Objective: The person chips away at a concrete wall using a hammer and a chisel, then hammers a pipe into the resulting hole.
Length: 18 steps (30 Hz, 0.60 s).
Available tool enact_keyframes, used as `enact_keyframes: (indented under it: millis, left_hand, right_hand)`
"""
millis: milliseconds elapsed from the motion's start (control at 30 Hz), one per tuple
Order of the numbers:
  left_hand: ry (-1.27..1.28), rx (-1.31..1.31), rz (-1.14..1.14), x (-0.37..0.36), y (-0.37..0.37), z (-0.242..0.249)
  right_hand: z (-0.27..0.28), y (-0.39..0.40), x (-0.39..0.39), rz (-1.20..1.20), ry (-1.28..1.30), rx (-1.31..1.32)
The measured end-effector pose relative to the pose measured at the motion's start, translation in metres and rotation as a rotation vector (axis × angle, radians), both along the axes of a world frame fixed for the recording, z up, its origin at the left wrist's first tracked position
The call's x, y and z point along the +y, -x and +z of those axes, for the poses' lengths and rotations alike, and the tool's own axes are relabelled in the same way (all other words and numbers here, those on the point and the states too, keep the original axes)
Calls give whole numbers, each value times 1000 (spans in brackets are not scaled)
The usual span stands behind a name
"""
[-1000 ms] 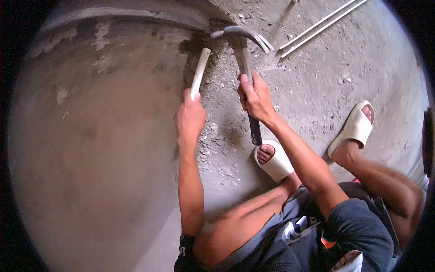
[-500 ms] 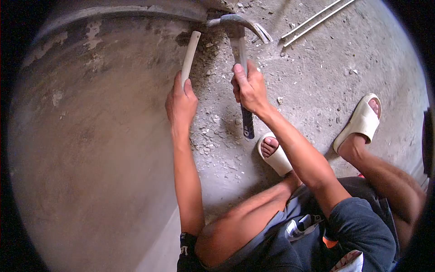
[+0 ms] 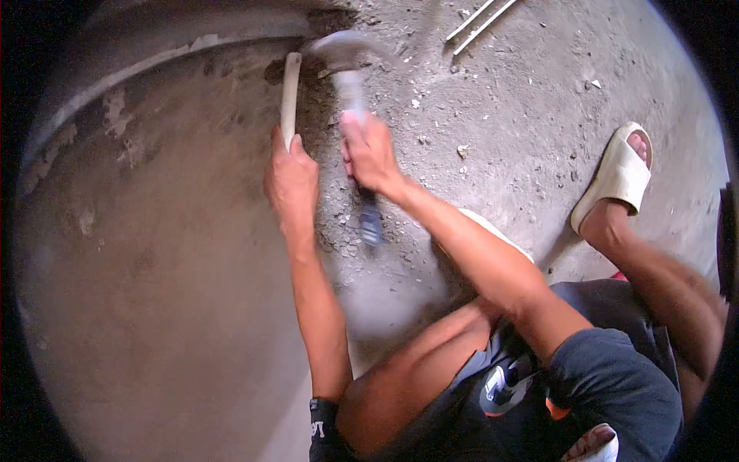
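My left hand (image 3: 292,179) is closed around a pale stick (image 3: 290,96) that looks like a wooden handle, with a small hole near its upper end. The stick points up along the foot of the wall (image 3: 169,231); its lower end is hidden in my fist. In my right hand (image 3: 371,152) is a claw hammer (image 3: 349,91), gripped around the middle of its handle. Motion blurs the hammer, and its curved metal head is just right of the stick's upper end. The dark lower grip hangs below my fist.
Crumbled plaster bits (image 3: 342,231) lie along the wall's base on the dusty concrete floor (image 3: 508,100). Two thin white strips (image 3: 483,27) lie at the top. A sandaled foot (image 3: 623,173) stands at the right, and my bent knee is below.
My right hand has swung the claw hammer left, bringing its head close to the pale stick's upper end. The view has shifted slightly, and my left hand keeps its hold on the stick.
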<state>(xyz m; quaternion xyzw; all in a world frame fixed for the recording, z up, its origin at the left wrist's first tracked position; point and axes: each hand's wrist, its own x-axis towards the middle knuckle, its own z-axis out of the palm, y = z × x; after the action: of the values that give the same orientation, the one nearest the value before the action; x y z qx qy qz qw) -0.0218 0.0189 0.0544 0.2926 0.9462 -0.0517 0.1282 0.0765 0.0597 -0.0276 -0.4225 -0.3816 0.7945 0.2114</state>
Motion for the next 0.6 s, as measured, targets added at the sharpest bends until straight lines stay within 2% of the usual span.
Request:
enact_keyframes:
  millis: [33,67,133,167,200,267,333,433,533,567,600]
  left_hand:
    - [-56,1,3,3,3,-2]
    - [-56,-2,-15,3,6,-3]
    - [-118,0,-112,-1,12,-5]
    - [-5,30,-102,4,3,3]
    - [17,19,-100,4,-3,5]
    - [83,66,-79,12,-6,7]
    - [100,85,-88,18,-11,12]
    - [150,114,-90,26,-22,22]
    - [157,90,-66,20,-20,18]
    - [119,69,-59,19,-19,16]
    - [118,67,-63,19,-18,15]
  right_hand:
    - [5,-4,16,132,-15,-62]
    - [3,-10,16,114,-15,-65]
    - [-1,-16,10,65,-182,-28]
    - [11,-21,7,-6,-43,65]
    - [23,-25,5,-5,-20,55]
    - [40,-24,15,-230,172,189]
    - [35,-21,20,-272,150,236]
    - [34,-14,27,-465,193,254]
    - [27,-5,19,-415,206,211]
    - [27,-6,22,-241,199,132]
    - [17,-5,25,-245,198,131]
